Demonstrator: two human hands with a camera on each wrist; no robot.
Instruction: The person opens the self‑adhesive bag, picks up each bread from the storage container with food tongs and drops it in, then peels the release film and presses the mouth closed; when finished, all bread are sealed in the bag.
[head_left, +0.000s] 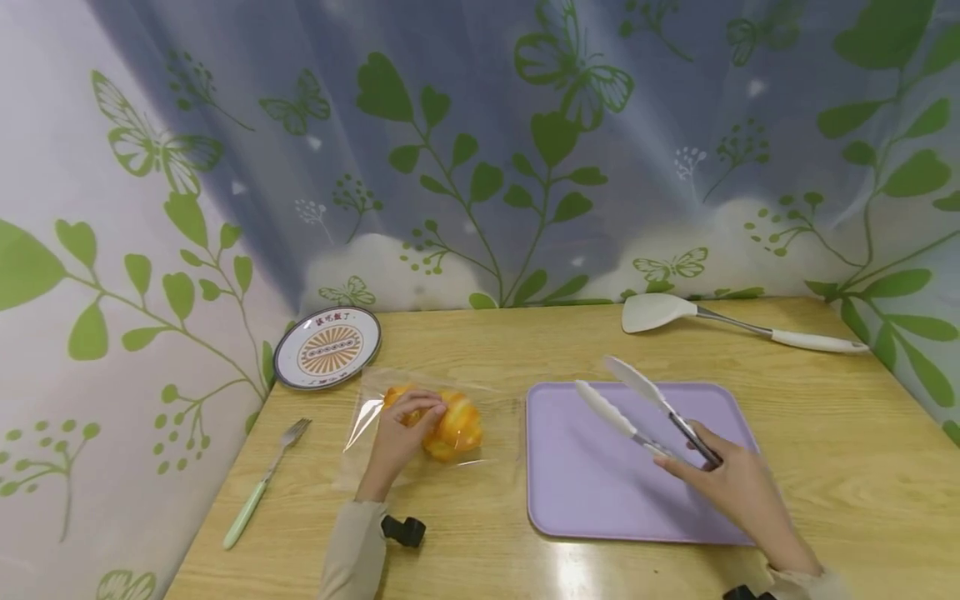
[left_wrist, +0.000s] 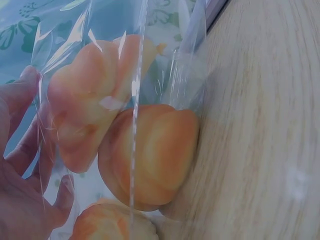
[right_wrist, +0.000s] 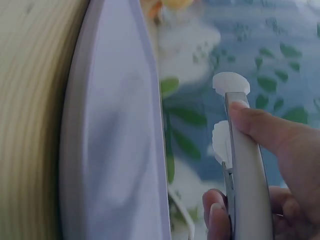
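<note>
At left centre in the head view, my left hand [head_left: 401, 437] bends over a clear plastic bag [head_left: 498, 425] with several orange-yellow bread rolls [head_left: 459, 421] in it. In the left wrist view, thumb and fingers are at the edge of the film [left_wrist: 175, 75], which creases there; the rolls [left_wrist: 155, 155] lie beside the fingers. My right hand [head_left: 731, 483] grips a pair of tongs [head_left: 660, 400] with metal arms and white scalloped tips. The tongs' two arms stand apart, over a lilac rectangular tray [head_left: 585, 500]. In the right wrist view, the thumb presses along one metal arm.
A patterned plate [head_left: 367, 337] sits at the back left, with a green-handled fork [head_left: 255, 504] in front of it. Along the back right lies a white-headed spatula [head_left: 660, 312]. A leaf-and-butterfly curtain [head_left: 480, 167] borders the wooden table [head_left: 862, 467].
</note>
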